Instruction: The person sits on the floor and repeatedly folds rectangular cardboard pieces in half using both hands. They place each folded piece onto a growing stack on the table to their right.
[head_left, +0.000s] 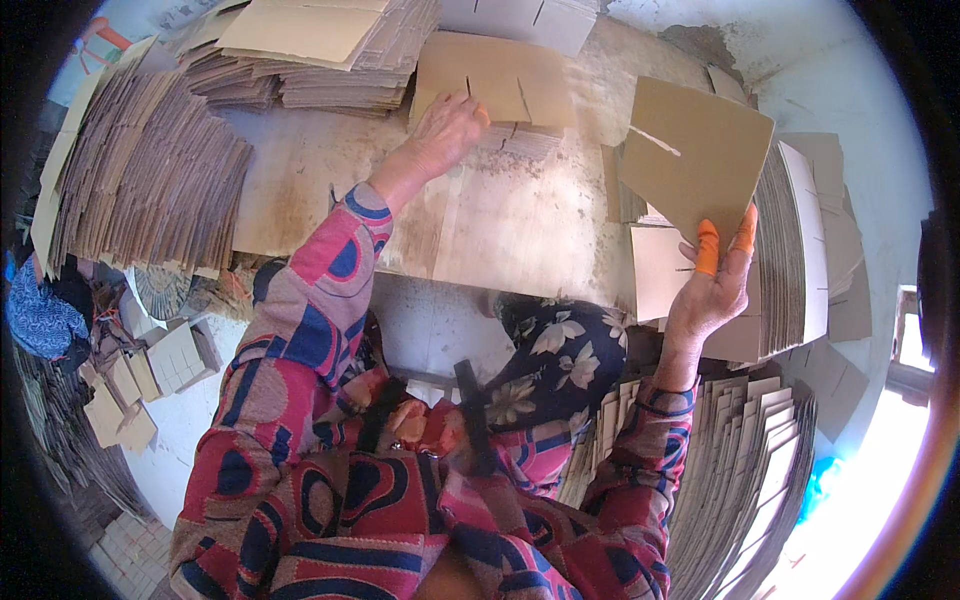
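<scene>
My left hand (447,130) reaches to a small stack at the far middle of the table. Its fingers are curled on a slotted cardboard sheet (540,85) at the near left edge, and an orange finger cover shows on one fingertip. Out to the right, my right hand (712,290) grips a brown cardboard sheet (700,150) by its lower corner, with orange covers on the thumb and a finger. That sheet is raised and tilted, with one pale slit in its left side. Below and beside it lie other cardboard pieces (660,265), partly hidden.
A long row of cardboard sheets (150,170) stands on edge at the left of the worn table (330,200). Further stacks (330,60) lie at the back. More sheets stand at the right (785,250) and lower right (740,480). Cardboard scraps (125,390) lie at lower left.
</scene>
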